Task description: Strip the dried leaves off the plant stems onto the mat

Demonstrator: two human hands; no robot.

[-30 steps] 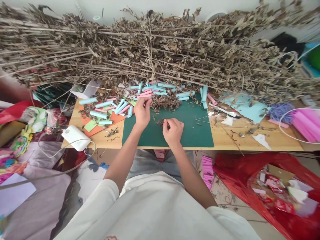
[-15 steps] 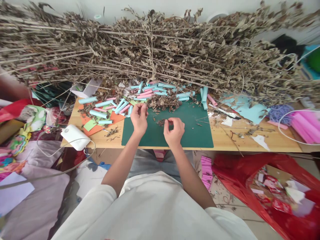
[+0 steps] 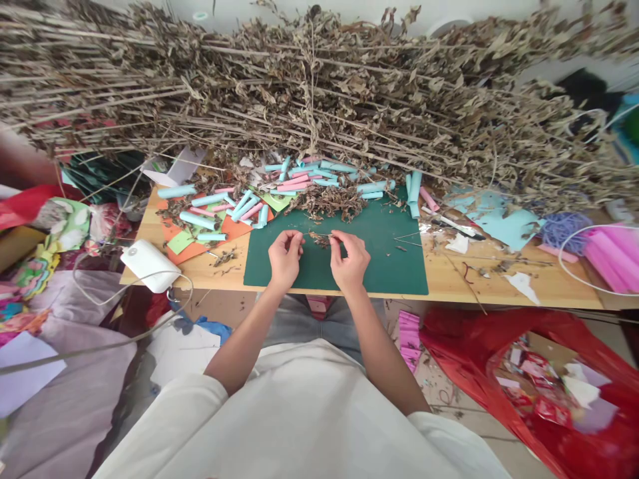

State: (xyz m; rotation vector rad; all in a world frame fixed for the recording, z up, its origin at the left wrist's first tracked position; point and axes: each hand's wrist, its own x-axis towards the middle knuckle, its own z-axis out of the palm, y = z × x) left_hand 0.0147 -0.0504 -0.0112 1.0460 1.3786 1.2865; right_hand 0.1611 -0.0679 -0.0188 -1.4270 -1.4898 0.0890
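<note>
Fingertips closed in thumb-to-finger pinches on both hands, left hand and right hand facing each other with a narrow gap between. Apparently gripping a thin pale strand stretched across that gap; stem or thread, can't tell at this size. Other fingers loosely curled. To do this well: keep pinches light, tips level, any pull slow and even; likely thin enough to snap or slip. Stay clear of the small dried-leaf heap right below the strand, probably brittle and easy to scatter. Farther out: green cutting mat under both hands, bigger dried-leaf pile at its far side, blue and pink paper rolls around that, bundle of dried stalks behind
</note>
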